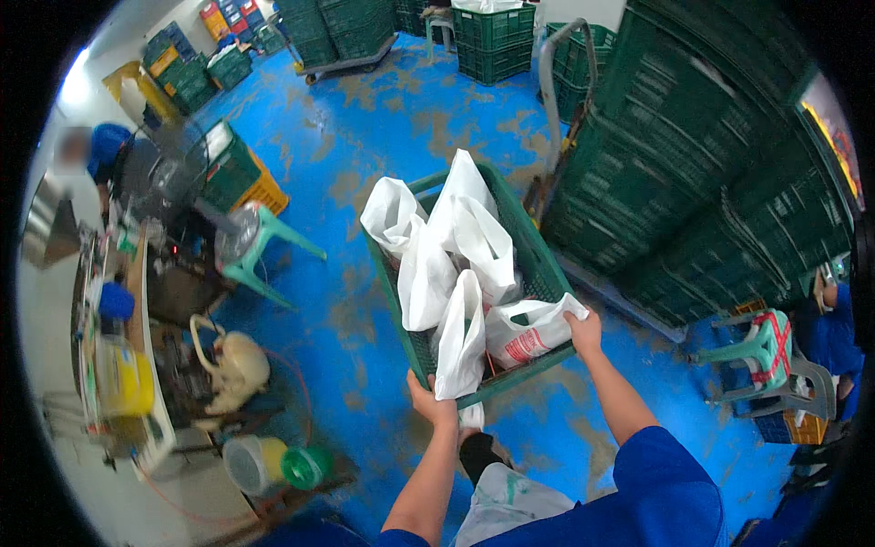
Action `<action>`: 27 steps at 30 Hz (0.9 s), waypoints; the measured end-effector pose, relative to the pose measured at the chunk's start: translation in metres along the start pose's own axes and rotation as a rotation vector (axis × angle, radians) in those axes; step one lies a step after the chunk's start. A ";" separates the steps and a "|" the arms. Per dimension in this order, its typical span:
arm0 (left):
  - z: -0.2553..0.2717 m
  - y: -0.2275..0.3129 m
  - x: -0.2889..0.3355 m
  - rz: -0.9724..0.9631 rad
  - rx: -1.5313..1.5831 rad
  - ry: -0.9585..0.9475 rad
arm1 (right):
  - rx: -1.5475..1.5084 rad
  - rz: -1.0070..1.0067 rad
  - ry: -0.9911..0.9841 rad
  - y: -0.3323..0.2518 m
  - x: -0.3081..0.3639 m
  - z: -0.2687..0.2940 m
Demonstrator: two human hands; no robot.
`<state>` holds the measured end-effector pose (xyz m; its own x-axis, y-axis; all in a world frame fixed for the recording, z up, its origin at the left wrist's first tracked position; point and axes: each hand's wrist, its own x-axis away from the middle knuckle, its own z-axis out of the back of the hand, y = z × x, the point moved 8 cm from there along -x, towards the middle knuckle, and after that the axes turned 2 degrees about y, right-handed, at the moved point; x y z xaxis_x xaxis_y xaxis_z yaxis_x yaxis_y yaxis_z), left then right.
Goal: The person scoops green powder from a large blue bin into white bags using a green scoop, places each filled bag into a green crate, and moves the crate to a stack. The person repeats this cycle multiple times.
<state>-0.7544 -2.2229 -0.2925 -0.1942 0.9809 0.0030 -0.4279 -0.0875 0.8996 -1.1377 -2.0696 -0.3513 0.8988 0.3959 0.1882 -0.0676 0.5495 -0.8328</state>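
Note:
My two hands carry a green plastic crate (526, 375) in front of me, above the blue floor. My left hand (432, 402) is closed round its near left corner, and my right hand (585, 332) round its near right corner. Inside stand several white plastic bags with their handles up. One bag (460, 342) droops over the near rim beside my left hand. Another bag (529, 337), with red print, has a handle reaching up to my right fingers. What the bags contain is hidden.
Tall stacks of green crates (693, 173) stand on a trolley to the right, its metal handle (550, 82) beside them. A teal stool (260, 239) and a fan (169, 173) are at left, near a workbench (146, 337). A person (109, 150) is at far left, another (829, 337) at right.

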 end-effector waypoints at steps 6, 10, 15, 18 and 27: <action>-0.123 0.072 -0.188 -0.156 -0.044 -0.062 | 0.192 -0.068 0.100 -0.105 -0.130 -0.090; -0.182 0.092 -0.326 -0.034 -0.002 -0.118 | 0.406 -0.128 -0.068 -0.181 -0.208 -0.171; -0.297 0.157 -0.479 -0.224 0.020 -0.119 | 0.385 -0.153 0.075 -0.263 -0.333 -0.236; -0.394 0.190 -0.580 -0.195 -0.015 -0.224 | 0.305 -0.203 0.138 -0.307 -0.428 -0.274; -0.638 0.263 -0.768 0.283 0.288 0.167 | 0.145 -0.361 0.384 -0.450 -0.679 -0.403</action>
<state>-1.2811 -3.1096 -0.3367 -0.4184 0.8819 0.2172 -0.0788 -0.2735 0.9586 -1.5427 -2.8822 -0.3147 0.9676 -0.1191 0.2225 0.2400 0.7072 -0.6650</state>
